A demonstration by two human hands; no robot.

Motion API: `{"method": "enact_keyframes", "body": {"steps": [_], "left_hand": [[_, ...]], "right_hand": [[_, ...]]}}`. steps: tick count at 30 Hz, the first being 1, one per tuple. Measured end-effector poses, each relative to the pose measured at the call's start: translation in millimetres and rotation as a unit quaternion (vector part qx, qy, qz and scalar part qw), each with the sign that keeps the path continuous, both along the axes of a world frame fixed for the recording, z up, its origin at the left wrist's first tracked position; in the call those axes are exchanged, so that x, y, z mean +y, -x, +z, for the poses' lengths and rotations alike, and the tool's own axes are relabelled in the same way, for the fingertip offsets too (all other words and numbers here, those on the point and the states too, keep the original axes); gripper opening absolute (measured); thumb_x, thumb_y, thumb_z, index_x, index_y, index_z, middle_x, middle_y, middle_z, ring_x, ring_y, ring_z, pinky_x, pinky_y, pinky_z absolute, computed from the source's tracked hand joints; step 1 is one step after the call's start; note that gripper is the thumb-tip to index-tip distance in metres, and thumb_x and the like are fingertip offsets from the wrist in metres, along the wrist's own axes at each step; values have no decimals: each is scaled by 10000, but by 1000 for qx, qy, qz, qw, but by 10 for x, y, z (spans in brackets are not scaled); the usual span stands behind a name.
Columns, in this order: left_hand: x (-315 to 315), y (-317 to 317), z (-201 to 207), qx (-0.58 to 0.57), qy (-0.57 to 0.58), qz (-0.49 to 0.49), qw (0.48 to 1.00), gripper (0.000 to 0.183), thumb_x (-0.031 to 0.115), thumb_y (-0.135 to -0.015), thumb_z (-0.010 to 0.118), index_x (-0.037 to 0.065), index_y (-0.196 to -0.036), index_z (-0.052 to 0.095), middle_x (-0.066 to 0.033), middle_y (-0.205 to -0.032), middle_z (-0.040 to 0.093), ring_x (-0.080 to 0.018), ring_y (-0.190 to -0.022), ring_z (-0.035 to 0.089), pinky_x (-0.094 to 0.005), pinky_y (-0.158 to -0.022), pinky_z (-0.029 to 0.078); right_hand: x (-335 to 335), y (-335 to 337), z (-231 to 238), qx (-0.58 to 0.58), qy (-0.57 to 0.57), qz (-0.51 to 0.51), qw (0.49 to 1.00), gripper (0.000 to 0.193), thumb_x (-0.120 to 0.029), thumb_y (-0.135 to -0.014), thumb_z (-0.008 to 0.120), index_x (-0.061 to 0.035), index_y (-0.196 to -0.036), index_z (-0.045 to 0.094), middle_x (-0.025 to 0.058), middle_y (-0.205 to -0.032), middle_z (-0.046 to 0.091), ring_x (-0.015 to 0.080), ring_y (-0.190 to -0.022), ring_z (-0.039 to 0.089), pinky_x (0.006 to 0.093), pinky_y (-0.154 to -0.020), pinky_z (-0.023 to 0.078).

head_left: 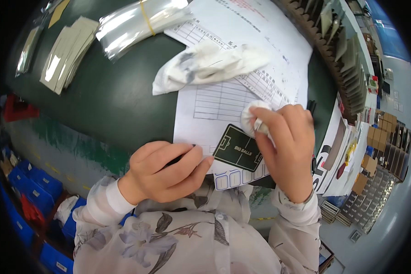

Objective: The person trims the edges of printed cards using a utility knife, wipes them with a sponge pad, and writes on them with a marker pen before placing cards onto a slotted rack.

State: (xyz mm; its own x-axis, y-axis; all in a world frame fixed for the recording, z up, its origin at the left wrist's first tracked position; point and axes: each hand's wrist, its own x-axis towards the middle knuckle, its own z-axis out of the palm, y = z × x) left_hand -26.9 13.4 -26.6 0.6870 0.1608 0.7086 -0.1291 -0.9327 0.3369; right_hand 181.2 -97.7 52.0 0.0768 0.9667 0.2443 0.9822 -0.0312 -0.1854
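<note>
card (238,148), small, dark green and rectangular with white pitch lines, lies flat on a printed form (210,107) at the near edge of the green table (109,100). its long axis runs slantwise, from upper left down to lower right. it sits between the two hands, touching both.

head view: left hand (166,171) is curled, fingers pressed together, fingertips bearing on the card's lower left edge and pinning it; something dark shows under the fingers, too hidden to name. right hand (285,146) comes in from the right and pinches a small white wad (252,116) between thumb and fingers, the wad resting on the card's upper right corner. the right hand is the nearer to the card's face, the left only at its rim.

beyond lie a crumpled white cloth (205,64) on the forms, a banded bundle of clear bags (137,23), and a grey stack (68,52) at upper left.
</note>
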Motion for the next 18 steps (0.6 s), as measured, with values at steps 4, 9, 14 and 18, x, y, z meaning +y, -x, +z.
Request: {"method": "enact_keyframes", "body": {"steps": [4,9,14,18], "left_hand": [[-23,1,-3,7,-4,5,1000,308,33,-631,739,156,-913,729,-22,-1001,629,-174,-826,571,-258,-568,439],[-32,-58,8,-16,0,24,1000,158,52,-624,775,146,-717,688,-21,-941,644,-164,-785,588,-243,-545,431],[-33,-76,18,-17,-1,24,1000,159,49,-622,773,142,-723,691,-18,-937,648,-170,-816,578,-256,-555,431],[-34,-67,24,-7,-12,29,999,165,43,-629,771,142,-736,695,-15,-937,651,-167,-823,577,-260,-559,430]], "right_hand": [[-199,-40,140,22,-5,-48,999,400,-24,-632,722,-58,-1023,644,51,-738,467,240,-658,464,364,-604,332],[-110,236,23,126,19,-11,992,351,-2,-705,740,-57,-1040,650,59,-737,501,234,-649,465,357,-599,334],[-119,197,-39,81,14,-17,996,399,-33,-648,721,-69,-1037,641,50,-743,449,232,-671,467,359,-603,338],[-500,19,32,22,62,-56,996,437,-22,-611,700,-67,-1042,647,46,-758,426,231,-683,458,361,-610,333]]}}
